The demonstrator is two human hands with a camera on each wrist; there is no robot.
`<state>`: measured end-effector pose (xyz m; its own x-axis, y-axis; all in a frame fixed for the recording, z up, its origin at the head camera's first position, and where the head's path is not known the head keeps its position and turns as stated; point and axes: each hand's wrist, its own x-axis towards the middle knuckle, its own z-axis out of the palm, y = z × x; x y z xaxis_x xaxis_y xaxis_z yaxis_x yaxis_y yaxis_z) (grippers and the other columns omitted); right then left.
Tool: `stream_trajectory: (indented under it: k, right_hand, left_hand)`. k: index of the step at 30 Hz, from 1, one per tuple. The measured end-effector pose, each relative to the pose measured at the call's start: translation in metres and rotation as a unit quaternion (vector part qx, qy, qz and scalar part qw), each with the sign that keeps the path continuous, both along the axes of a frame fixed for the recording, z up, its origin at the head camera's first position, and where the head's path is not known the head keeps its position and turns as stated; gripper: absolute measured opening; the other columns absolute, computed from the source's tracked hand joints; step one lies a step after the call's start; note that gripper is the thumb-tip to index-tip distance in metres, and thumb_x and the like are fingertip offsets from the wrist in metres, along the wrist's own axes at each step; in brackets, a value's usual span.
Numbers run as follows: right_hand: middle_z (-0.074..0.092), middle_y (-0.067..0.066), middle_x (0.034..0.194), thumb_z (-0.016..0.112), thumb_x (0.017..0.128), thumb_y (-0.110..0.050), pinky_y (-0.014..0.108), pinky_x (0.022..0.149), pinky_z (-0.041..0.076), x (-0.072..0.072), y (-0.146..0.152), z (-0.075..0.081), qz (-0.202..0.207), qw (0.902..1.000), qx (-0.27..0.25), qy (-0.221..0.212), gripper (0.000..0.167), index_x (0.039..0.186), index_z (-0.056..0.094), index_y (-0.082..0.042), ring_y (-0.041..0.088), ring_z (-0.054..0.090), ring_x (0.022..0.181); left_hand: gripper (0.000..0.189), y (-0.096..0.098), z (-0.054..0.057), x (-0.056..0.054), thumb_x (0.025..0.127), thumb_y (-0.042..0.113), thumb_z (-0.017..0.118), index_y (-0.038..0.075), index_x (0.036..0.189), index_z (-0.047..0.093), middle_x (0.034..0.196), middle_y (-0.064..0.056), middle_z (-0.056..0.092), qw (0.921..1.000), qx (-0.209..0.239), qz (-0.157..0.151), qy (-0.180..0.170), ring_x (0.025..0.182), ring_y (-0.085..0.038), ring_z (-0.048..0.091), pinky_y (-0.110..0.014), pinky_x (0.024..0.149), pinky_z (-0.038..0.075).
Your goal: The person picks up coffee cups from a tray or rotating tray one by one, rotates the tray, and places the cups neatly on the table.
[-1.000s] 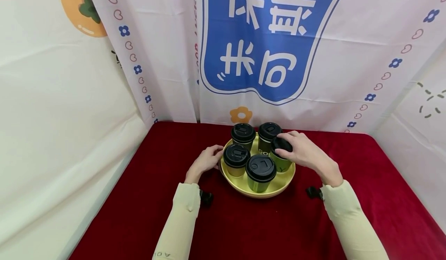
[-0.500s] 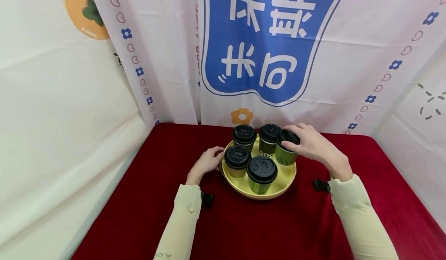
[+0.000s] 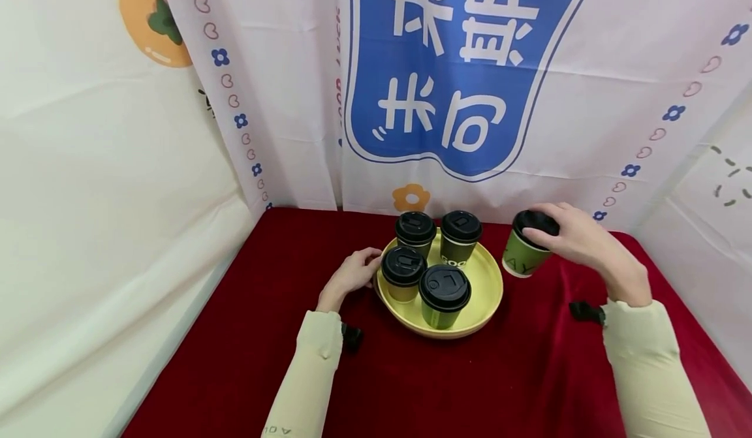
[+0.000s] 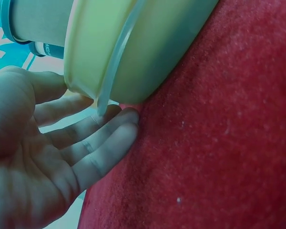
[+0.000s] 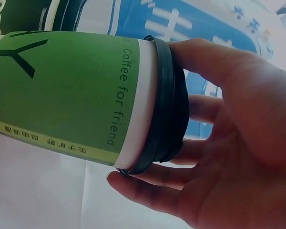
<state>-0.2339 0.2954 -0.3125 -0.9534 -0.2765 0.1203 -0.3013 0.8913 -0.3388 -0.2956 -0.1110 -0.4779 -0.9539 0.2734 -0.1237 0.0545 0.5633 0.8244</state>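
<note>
My right hand point(image 3: 578, 232) grips a green paper coffee cup point(image 3: 525, 255) by its black lid, right of the tray. In the right wrist view, thumb and fingers hold the lid point(image 5: 169, 105) from both sides, and "Coffee for friend" shows on the cup. My left hand point(image 3: 354, 271) holds the left edge of a round yellow tray point(image 3: 486, 288); in the left wrist view the thumb and forefinger are at its rim point(image 4: 83, 90), the other fingers below. Inside the tray stand several lidded cups: a green one point(image 3: 443, 297), a tan one point(image 3: 402, 278) and darker ones point(image 3: 458, 245) behind.
A red cloth point(image 3: 411, 386) covers the table. Behind it hangs a white curtain point(image 3: 288, 111) with a blue printed panel point(image 3: 446, 66). More white cloth point(image 3: 117, 196) closes off the left side. Dark straps point(image 3: 586, 312) show at both wrists.
My right hand has lifted the green cup from the tray's right side and moved it rightward, past the rim. The left hand keeps its place at the tray; the other cups stand as before.
</note>
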Motion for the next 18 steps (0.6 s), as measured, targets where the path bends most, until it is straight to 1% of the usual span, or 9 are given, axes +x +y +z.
stream_trajectory:
  k: [4, 8, 13, 18]
  right_hand:
    - [0.053, 0.027, 0.131, 0.060, 0.095, -0.043, 0.063, 0.094, 0.041, 0.001, 0.022, -0.005, -0.018, 0.9998, -0.010, -0.007, 0.058, 0.138, 0.050, -0.004, 0.043, 0.050, 0.116]
    - [0.053, 0.028, 0.131, 0.059, 0.096, -0.044, 0.063, 0.092, 0.041, -0.001, 0.042, -0.015, -0.034, 0.9992, -0.013, -0.015, 0.058, 0.137, 0.050, -0.004, 0.045, 0.051, 0.116]
    - [0.056, 0.030, 0.126, 0.059, 0.096, -0.042, 0.061, 0.087, 0.043, -0.006, 0.070, -0.026, -0.043, 0.9990, 0.004, -0.013, 0.055, 0.134, 0.052, -0.004, 0.046, 0.055, 0.109]
    - [0.053, 0.036, 0.127, 0.057, 0.097, -0.044, 0.064, 0.087, 0.042, -0.013, 0.097, -0.029, -0.068, 0.9974, 0.012, -0.022, 0.059, 0.135, 0.051, 0.001, 0.052, 0.054, 0.109]
  left_hand:
    - [0.037, 0.001, 0.000, -0.001, 0.103, 0.037, 0.049, 0.018, 0.134, 0.057, 0.112, -0.009, 0.066, 1.0000, -0.007, -0.001, 0.006, 0.075, -0.017, 0.065, -0.030, 0.067, 0.055]
    - [0.037, 0.001, 0.000, 0.002, 0.103, 0.036, 0.049, 0.018, 0.135, 0.057, 0.110, -0.009, 0.066, 0.9999, -0.011, 0.000, 0.005, 0.075, -0.017, 0.065, -0.030, 0.068, 0.055]
    - [0.038, 0.001, 0.000, 0.004, 0.103, 0.037, 0.048, 0.018, 0.135, 0.057, 0.110, -0.008, 0.066, 0.9999, -0.011, -0.001, 0.005, 0.077, -0.017, 0.064, -0.030, 0.068, 0.055]
    - [0.038, 0.000, 0.001, 0.003, 0.103, 0.037, 0.048, 0.019, 0.135, 0.057, 0.114, -0.008, 0.065, 0.9999, -0.009, 0.002, 0.010, 0.078, -0.017, 0.064, -0.030, 0.069, 0.054]
